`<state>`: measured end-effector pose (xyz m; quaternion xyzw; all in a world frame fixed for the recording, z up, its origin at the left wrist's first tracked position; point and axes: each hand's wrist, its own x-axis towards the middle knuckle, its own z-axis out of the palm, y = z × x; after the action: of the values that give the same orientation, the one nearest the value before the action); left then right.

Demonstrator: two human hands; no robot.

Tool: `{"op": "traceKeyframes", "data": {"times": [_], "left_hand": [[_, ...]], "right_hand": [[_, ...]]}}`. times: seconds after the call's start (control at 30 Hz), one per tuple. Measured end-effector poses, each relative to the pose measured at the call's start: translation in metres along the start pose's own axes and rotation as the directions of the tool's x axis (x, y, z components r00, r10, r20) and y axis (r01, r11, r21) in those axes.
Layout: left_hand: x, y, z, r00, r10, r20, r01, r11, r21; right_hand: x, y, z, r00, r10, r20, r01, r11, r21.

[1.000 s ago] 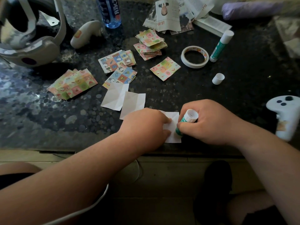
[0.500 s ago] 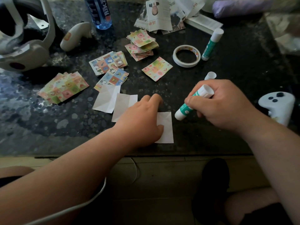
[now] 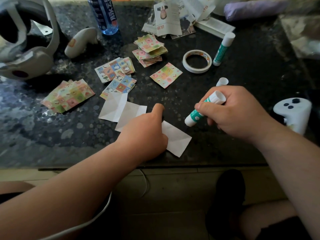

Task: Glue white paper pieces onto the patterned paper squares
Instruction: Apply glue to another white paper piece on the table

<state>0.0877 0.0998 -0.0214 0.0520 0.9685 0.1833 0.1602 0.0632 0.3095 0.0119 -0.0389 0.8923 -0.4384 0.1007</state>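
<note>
Head view: left hand [image 3: 145, 134] presses fingers flat on a white paper piece [image 3: 178, 140] at frame centre; right hand [image 3: 239, 111] grips a glue stick [image 3: 199, 113] just above it, patterned squares [image 3: 166, 75] higher up.

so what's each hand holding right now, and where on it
The right hand grips the glue stick around its middle, tip off the paper. The left hand presses on the white paper piece at its left edge, not lifting it.

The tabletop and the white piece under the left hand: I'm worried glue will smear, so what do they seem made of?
Tabletop: probably polished stone, dark and speckled, with glossy reflections. White piece: thin matte paper, with visible fold creases.
</note>
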Motion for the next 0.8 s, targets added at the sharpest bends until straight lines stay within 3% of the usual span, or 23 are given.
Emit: {"op": "traceKeyframes", "data": {"times": [0.13,0.37,0.63,0.8], "left_hand": [[-0.013,0.0,0.005,1.0,0.022,-0.01,-0.021,0.994,0.103],[-0.025,-0.008,0.007,0.997,0.076,-0.032,-0.076,0.997,-0.008],[-0.029,-0.017,0.011,0.989,0.15,0.003,-0.15,0.988,0.039],[-0.027,-0.018,0.012,0.992,0.128,0.017,-0.129,0.99,0.063]], "right_hand": [[-0.002,-0.004,0.004,0.999,0.006,0.036,-0.006,1.0,-0.018],[-0.008,-0.008,0.017,0.996,0.026,0.085,-0.02,0.998,-0.062],[-0.009,-0.01,0.032,0.984,0.133,0.12,-0.131,0.991,-0.025],[-0.008,-0.01,0.04,0.992,0.105,0.072,-0.099,0.991,-0.087]]}}
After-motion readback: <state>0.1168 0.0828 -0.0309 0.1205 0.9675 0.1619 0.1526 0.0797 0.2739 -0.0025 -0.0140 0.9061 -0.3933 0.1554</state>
